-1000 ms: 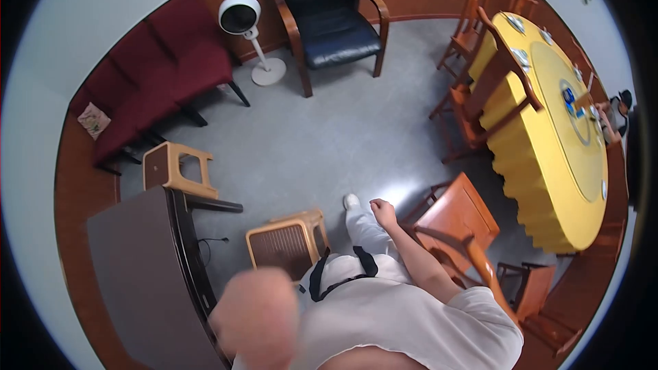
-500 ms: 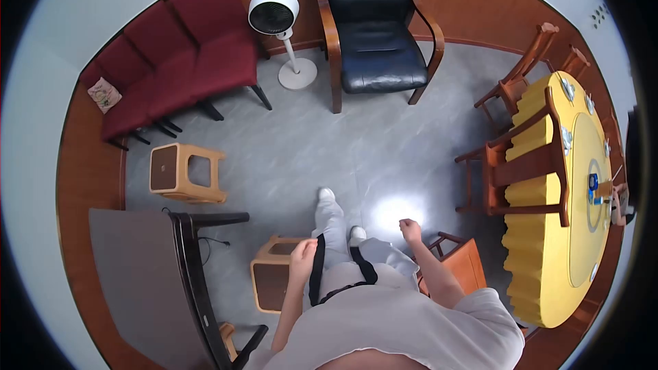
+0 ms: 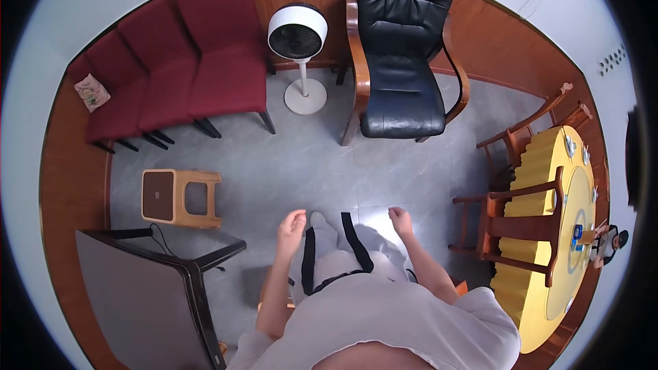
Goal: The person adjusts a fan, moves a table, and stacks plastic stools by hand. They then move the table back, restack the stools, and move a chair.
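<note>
Where the view begins at far left, a small patterned cushion lies on the end seat of a row of dark red upholstered chairs set against the wood-panelled wall. Lower left: a grey-topped table with a black frame. A square tan wooden stool stands on the grey floor between the red chairs and that table, apart from both.

Left hand: over the floor, right of the stool, not touching it. Its fingers are loosely curled with a narrow gap and hold nothing.

Back centre: a white round-headed pedestal fan, just beside a black leather armchair with wooden arms.

Right hand: loose fist, empty.

Right of it, apart, a reddish-brown wooden dining chair is drawn up to a round table with a yellow cloth.
</note>
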`<action>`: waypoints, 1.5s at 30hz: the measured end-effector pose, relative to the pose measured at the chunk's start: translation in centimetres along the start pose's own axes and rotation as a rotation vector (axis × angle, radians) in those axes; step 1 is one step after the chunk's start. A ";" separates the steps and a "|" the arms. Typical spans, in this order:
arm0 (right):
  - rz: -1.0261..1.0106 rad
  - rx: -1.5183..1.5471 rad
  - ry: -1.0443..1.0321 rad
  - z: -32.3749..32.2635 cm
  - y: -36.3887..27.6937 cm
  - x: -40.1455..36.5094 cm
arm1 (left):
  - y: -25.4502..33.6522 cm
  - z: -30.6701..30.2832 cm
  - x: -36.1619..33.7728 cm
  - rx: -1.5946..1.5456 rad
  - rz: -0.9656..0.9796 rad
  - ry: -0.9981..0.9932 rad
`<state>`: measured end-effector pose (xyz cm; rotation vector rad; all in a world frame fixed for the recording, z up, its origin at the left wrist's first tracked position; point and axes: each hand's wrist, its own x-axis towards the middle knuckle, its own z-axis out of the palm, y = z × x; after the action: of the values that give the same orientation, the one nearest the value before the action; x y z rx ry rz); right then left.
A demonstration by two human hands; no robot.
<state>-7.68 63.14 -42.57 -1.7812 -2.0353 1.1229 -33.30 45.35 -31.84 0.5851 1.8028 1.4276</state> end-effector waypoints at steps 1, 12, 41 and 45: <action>0.015 0.000 -0.008 0.2 -0.9 0.5 | 0.9 -0.7 0.7 0.017 -0.002 0.018; 0.237 0.516 -0.172 3.4 -9.4 14.5 | 3.2 -3.3 11.6 0.135 -0.058 0.124; 0.180 0.685 -0.257 10.9 -37.5 54.3 | 14.7 -2.9 63.0 -0.004 -0.267 0.337; 0.308 0.736 -0.264 12.0 -39.4 56.4 | 9.2 -4.8 69.7 -0.023 -0.225 0.200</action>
<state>-58.55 110.92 -42.67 -1.6179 -1.1885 1.9582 -80.75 96.49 -41.55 0.2241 1.9361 1.3884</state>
